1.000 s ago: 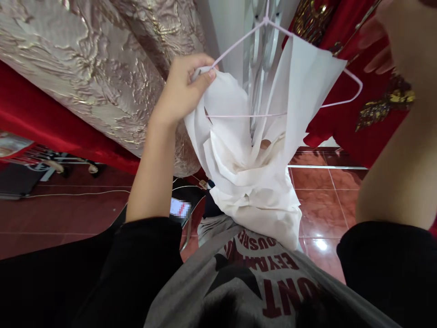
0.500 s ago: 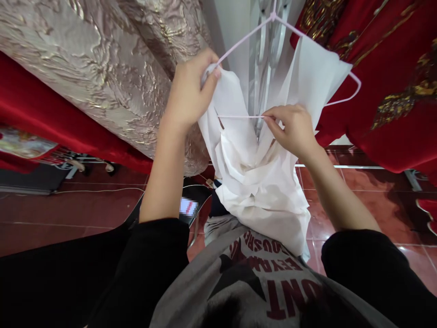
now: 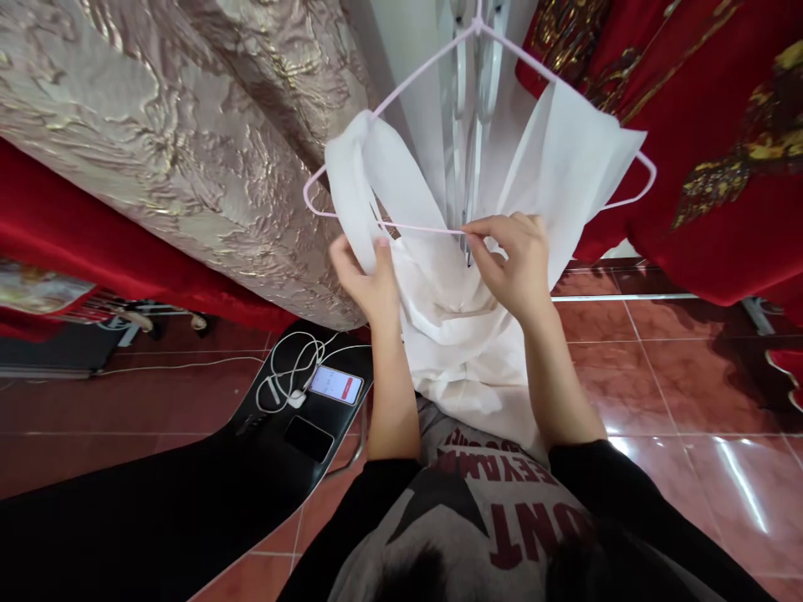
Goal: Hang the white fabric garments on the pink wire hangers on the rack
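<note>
Pinching a pink hanger's bottom bar [image 3: 430, 228] with right hand [image 3: 511, 263], plus kinda grabbing a white garment [image 3: 455, 334] with left hand [image 3: 371, 283].

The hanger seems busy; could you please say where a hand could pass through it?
The bare gap is under the peak of the hanger, above its bar, between the shoulders of the white garment; pale rails stand behind. It is crowded at the bar's middle, pinched by the right hand, and lower left, where the left hand touches the garment.
</note>
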Demonstrator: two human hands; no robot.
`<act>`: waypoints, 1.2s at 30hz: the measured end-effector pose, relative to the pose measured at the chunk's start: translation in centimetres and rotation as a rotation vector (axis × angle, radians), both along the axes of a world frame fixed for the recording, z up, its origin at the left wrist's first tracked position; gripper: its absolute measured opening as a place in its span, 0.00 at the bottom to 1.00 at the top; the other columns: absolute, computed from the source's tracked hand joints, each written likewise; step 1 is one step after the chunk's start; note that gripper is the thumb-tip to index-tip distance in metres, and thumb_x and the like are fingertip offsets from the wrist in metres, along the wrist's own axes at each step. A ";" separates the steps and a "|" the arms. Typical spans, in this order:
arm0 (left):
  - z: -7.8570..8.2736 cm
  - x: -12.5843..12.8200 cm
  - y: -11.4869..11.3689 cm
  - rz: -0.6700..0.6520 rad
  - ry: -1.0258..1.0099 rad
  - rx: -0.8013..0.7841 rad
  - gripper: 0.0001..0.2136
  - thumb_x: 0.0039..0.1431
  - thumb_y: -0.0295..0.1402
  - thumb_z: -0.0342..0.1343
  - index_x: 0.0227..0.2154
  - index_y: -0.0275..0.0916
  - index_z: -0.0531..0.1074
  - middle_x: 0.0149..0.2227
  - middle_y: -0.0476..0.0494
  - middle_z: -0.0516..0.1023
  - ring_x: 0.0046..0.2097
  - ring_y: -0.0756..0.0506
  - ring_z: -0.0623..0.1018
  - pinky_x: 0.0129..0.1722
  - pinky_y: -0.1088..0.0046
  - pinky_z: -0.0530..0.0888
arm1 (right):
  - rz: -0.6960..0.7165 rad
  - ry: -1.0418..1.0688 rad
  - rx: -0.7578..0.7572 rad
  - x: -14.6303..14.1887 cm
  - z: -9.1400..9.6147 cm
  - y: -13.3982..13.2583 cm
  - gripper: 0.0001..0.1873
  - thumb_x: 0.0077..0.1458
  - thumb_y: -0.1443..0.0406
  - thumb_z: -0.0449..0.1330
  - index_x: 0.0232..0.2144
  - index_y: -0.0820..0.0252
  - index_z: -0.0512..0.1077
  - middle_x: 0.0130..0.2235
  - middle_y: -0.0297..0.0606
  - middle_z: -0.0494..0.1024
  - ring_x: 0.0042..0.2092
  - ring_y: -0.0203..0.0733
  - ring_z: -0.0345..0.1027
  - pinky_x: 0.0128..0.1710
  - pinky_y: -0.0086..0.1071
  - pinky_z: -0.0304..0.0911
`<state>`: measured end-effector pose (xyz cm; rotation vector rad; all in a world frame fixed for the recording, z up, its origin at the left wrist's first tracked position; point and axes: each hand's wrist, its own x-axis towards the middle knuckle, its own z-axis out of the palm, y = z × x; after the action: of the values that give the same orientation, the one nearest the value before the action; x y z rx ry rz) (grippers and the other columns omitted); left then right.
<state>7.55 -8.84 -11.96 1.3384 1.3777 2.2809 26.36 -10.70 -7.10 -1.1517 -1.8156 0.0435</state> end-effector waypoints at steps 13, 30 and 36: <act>0.3 0.3 -0.9 -0.064 -0.004 -0.114 0.04 0.63 0.29 0.56 0.36 0.36 0.76 0.33 0.46 0.77 0.40 0.43 0.79 0.45 0.68 0.76 | 0.023 0.090 -0.006 0.1 0.1 -0.2 0.11 0.65 0.59 0.58 0.37 0.54 0.79 0.36 0.31 0.81 0.36 0.36 0.66 0.47 0.38 0.58; 6.6 1.7 -3.6 -0.352 -0.252 -0.030 0.09 0.64 0.30 0.60 0.47 0.45 0.72 0.37 0.46 0.77 0.42 0.40 0.82 0.50 0.58 0.80 | 0.042 0.080 -0.047 0.5 0.2 0.1 0.16 0.66 0.53 0.57 0.36 0.55 0.78 0.34 0.32 0.79 0.37 0.37 0.67 0.52 0.40 0.58; 12.5 -5.0 2.5 -0.760 -0.355 -0.012 0.17 0.70 0.17 0.41 0.49 0.40 0.72 0.61 0.52 0.71 0.66 0.49 0.70 0.67 0.65 0.71 | 0.064 0.109 -0.050 0.4 0.3 0.2 0.17 0.66 0.51 0.56 0.37 0.55 0.78 0.35 0.32 0.79 0.38 0.37 0.67 0.53 0.41 0.58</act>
<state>2.57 -6.38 0.56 1.1117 0.6128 1.8446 26.73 -10.48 -6.83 -1.1046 -1.7633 0.1866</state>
